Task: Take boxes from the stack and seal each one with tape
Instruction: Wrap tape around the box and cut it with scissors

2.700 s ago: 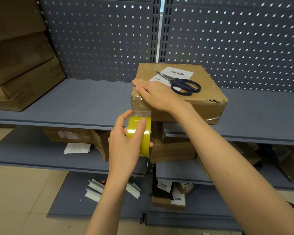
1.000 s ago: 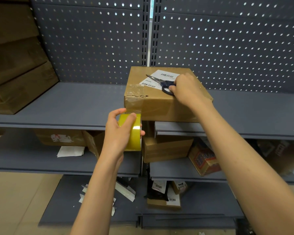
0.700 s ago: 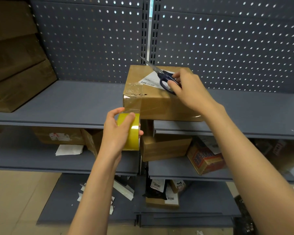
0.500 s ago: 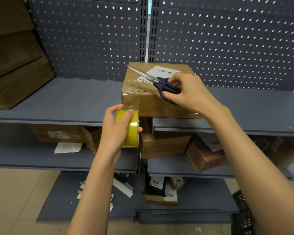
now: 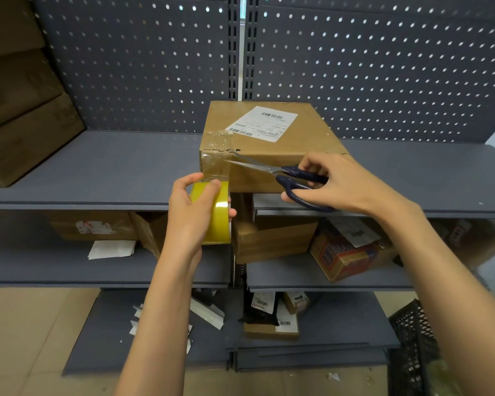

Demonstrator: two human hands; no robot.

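Note:
A brown cardboard box (image 5: 286, 144) with a white shipping label stands on the top grey shelf (image 5: 97, 172). Clear tape runs from its front left corner down to a yellow tape roll (image 5: 216, 212), which my left hand (image 5: 192, 215) grips just below the shelf edge. My right hand (image 5: 335, 181) holds dark blue scissors (image 5: 283, 174) by the handles. Their open blades point left, with the tips at the stretched tape strip in front of the box.
A stack of brown boxes (image 5: 20, 110) fills the shelf's far left. Lower shelves hold several boxes (image 5: 272, 241) and paper scraps. A black plastic crate (image 5: 415, 344) stands on the floor at the bottom right. Perforated grey panels form the back wall.
My right hand picked the scissors up off the box top and brought them down and left to the tape strip. My left hand kept holding the roll with the tape pulled taut.

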